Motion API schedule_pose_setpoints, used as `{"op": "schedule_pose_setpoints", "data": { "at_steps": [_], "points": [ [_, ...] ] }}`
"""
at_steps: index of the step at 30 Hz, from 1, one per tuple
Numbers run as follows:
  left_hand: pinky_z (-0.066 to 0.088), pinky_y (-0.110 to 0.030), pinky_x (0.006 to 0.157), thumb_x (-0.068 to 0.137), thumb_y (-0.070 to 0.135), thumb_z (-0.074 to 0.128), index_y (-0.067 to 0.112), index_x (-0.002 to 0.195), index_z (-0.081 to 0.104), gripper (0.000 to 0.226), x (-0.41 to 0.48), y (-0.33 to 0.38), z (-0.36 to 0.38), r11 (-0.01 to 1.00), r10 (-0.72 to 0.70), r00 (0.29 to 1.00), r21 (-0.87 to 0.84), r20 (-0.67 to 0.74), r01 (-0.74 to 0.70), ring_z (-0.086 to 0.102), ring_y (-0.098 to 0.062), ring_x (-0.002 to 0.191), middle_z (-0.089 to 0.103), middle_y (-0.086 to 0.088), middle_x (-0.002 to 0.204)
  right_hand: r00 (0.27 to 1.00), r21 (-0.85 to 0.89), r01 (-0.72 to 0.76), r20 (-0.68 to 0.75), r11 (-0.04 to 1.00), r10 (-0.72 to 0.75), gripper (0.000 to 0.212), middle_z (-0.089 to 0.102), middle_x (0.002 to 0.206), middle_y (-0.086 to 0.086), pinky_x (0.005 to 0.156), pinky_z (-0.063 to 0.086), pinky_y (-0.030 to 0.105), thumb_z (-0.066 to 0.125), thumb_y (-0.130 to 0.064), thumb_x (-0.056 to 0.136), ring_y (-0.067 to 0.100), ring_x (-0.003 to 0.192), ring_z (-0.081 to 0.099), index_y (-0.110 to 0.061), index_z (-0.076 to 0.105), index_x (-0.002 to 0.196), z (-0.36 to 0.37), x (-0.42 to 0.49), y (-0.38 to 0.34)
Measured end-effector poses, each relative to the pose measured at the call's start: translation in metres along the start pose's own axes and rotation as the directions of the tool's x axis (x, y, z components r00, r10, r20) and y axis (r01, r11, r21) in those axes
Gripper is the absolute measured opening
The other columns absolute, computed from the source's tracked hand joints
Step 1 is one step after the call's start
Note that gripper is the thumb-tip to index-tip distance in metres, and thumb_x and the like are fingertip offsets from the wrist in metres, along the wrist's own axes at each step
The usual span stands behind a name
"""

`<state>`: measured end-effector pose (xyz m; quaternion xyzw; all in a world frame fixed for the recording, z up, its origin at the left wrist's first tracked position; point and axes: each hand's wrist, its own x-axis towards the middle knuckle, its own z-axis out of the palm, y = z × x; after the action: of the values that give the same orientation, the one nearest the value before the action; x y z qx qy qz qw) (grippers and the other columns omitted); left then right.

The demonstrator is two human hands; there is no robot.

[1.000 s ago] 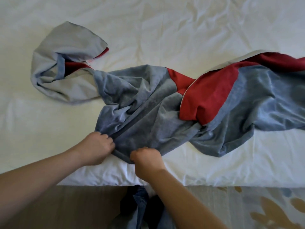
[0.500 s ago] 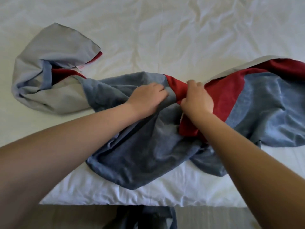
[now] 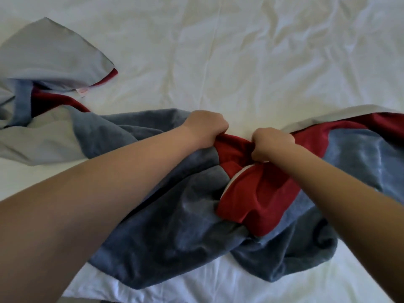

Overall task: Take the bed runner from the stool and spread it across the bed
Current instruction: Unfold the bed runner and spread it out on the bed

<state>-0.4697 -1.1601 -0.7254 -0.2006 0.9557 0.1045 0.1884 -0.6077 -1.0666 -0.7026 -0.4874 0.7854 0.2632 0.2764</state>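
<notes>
On the white bed (image 3: 262, 51), left hand (image 3: 205, 127) and right hand (image 3: 271, 145) keep a closed grip on the bed runner (image 3: 175, 215), its tag (image 3: 82, 91) unreadable.

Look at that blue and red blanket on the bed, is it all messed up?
Yes. The bed runner lies bunched and twisted across the white bed instead of flat, and its far left end is flipped over, showing pale grey backing. The left hand and right hand both grip its red middle.

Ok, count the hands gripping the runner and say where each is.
2. The left hand grips the blue, red and grey fabric bed runner at its bunched middle; the right hand grips the red section just beside it. Neither is hidden.
</notes>
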Motion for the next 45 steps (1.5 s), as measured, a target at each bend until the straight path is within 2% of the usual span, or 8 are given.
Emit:
{"op": "schedule_pose_setpoints", "data": {
  "at_steps": [5, 15, 21, 26, 35, 38, 41, 45],
  "points": [
    [0.031, -0.03, 0.052, 0.083, 0.002, 0.052, 0.014, 0.09, 0.063, 0.018, -0.006, -0.025, -0.002, 0.99, -0.081, 0.996, 0.116, -0.033, 0.084, 0.057, -0.025, 0.07, 0.06, -0.003, 0.093, 0.992, -0.038, 0.04, -0.117, 0.999, -0.044, 0.03, 0.061, 0.1, 0.008, 0.07, 0.041, 0.031, 0.061, -0.011, 0.077, 0.031, 0.099, 0.061, -0.017, 0.066, 0.106, -0.029, 0.03, -0.018],
    [0.035, -0.036, 0.063, 0.086, 0.003, 0.047, 0.01, 0.103, 0.059, 0.022, -0.074, -0.156, -0.016, 0.89, -0.428, 0.892, 0.102, -0.142, 0.444, 0.063, -0.038, 0.094, 0.06, -0.01, 0.106, 0.794, 0.046, 0.344, -0.547, 0.938, -0.264, 0.03, 0.053, 0.113, 0.017, 0.066, 0.038, 0.036, 0.051, -0.002, 0.082, 0.04, 0.094, 0.058, -0.009, 0.054, 0.111, -0.106, 0.066, -0.149],
    [0.04, -0.035, 0.062, 0.088, 0.006, 0.049, 0.009, 0.089, 0.063, 0.014, -0.12, -0.24, -0.029, 0.766, -0.619, 0.777, 0.135, -0.112, 0.629, 0.065, -0.037, 0.088, 0.066, -0.015, 0.091, 0.778, 0.201, 0.483, -0.544, 0.852, -0.313, 0.032, 0.053, 0.114, 0.014, 0.071, 0.045, 0.04, 0.05, -0.012, 0.086, 0.038, 0.094, 0.058, -0.013, 0.047, 0.118, -0.12, 0.071, -0.193],
    [0.041, -0.039, 0.068, 0.086, -0.002, 0.05, 0.007, 0.092, 0.058, 0.013, -0.131, -0.271, -0.035, 0.625, -0.766, 0.632, 0.095, -0.114, 0.775, 0.062, -0.04, 0.091, 0.063, -0.019, 0.095, 0.901, 0.29, 0.358, -0.356, 0.888, -0.247, 0.057, 0.054, 0.122, 0.009, 0.073, 0.045, 0.036, 0.057, -0.024, 0.078, 0.033, 0.105, 0.058, -0.019, 0.04, 0.131, -0.109, 0.085, -0.162],
    [0.043, -0.041, 0.069, 0.077, 0.008, 0.052, 0.016, 0.121, 0.052, 0.045, -0.027, -0.166, -0.059, 0.97, -0.233, 0.931, 0.003, -0.282, 0.244, 0.053, -0.033, 0.104, 0.053, -0.009, 0.115, 0.889, 0.288, 0.215, -0.454, 0.933, -0.064, 0.058, 0.041, 0.124, 0.01, 0.069, 0.041, 0.036, 0.07, -0.038, 0.076, 0.033, 0.104, 0.053, -0.014, 0.045, 0.123, -0.086, 0.061, -0.096],
    [0.044, -0.042, 0.077, 0.083, 0.005, 0.042, 0.02, 0.127, 0.05, 0.047, 0.009, -0.125, -0.061, 0.999, 0.0, 0.957, 0.035, -0.29, 0.011, 0.052, -0.029, 0.109, 0.051, -0.005, 0.124, 0.843, 0.105, 0.307, -0.492, 0.946, -0.219, 0.032, 0.046, 0.108, 0.008, 0.07, 0.041, 0.035, 0.065, -0.032, 0.081, 0.029, 0.102, 0.049, -0.014, 0.053, 0.105, -0.076, 0.048, -0.078],
    [0.047, -0.04, 0.08, 0.089, 0.004, 0.033, 0.028, 0.135, 0.045, 0.053, 0.035, -0.099, -0.05, 0.988, 0.154, 0.965, 0.014, -0.215, -0.154, 0.051, -0.026, 0.113, 0.047, 0.001, 0.136, 0.838, 0.12, 0.516, -0.277, 0.848, -0.47, 0.014, 0.053, 0.097, -0.001, 0.074, 0.048, 0.035, 0.055, -0.03, 0.084, 0.023, 0.095, 0.058, -0.024, 0.063, 0.094, -0.063, 0.044, -0.051],
    [0.047, -0.036, 0.077, 0.085, 0.038, 0.036, 0.027, 0.118, 0.059, 0.041, 0.049, -0.091, -0.02, 0.977, 0.149, 0.989, -0.154, -0.023, -0.151, 0.059, -0.027, 0.105, 0.061, -0.001, 0.119, 0.803, 0.112, 0.595, -0.084, 0.796, -0.589, 0.045, 0.052, 0.114, -0.007, 0.073, 0.049, 0.036, 0.058, -0.028, 0.079, 0.019, 0.098, 0.059, -0.032, 0.053, 0.124, -0.048, 0.039, -0.018]
  ]
}}
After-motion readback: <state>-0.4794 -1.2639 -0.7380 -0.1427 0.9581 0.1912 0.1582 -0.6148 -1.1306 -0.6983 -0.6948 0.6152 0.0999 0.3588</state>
